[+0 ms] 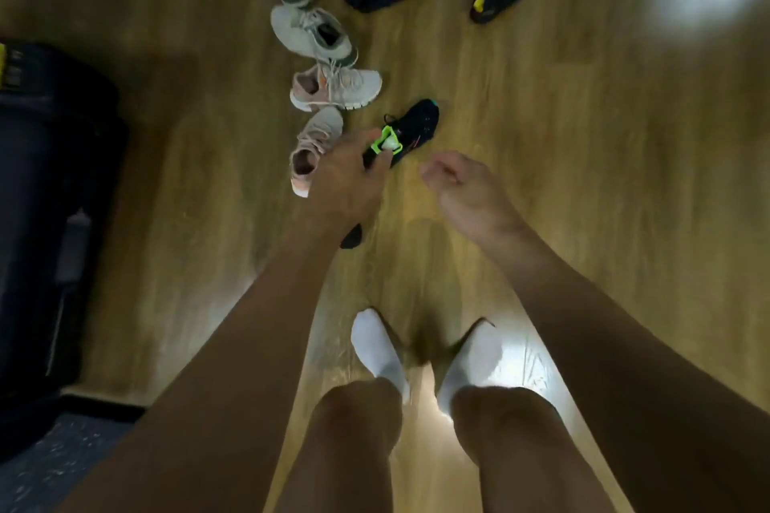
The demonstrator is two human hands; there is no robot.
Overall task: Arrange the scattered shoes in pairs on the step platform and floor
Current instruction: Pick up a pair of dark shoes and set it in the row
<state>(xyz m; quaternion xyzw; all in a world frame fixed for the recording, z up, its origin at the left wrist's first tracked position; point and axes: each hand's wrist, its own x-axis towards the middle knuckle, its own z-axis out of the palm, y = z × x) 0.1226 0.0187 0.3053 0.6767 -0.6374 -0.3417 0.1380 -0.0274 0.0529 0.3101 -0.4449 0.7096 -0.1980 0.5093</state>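
The left hand [346,175] pinches the black shoe [414,123] by its neon green heel loop in the middle of the frame. The right hand [454,183] hangs just beside it, fingers loosely curled around nothing. The hold looks thin. Held only by the loop, the shoe could swing or slip and land on the pink shoes [333,85] just to its left, knocking them further askew. A dark shape [352,237] under the left wrist may be the mate, but I cannot tell, and misjudging it would spoil the pairing. The shoe is low, black mesh with a teal toe tip, and its toe points to the upper right. The dark step platform [41,200] sits at the left edge, well apart.
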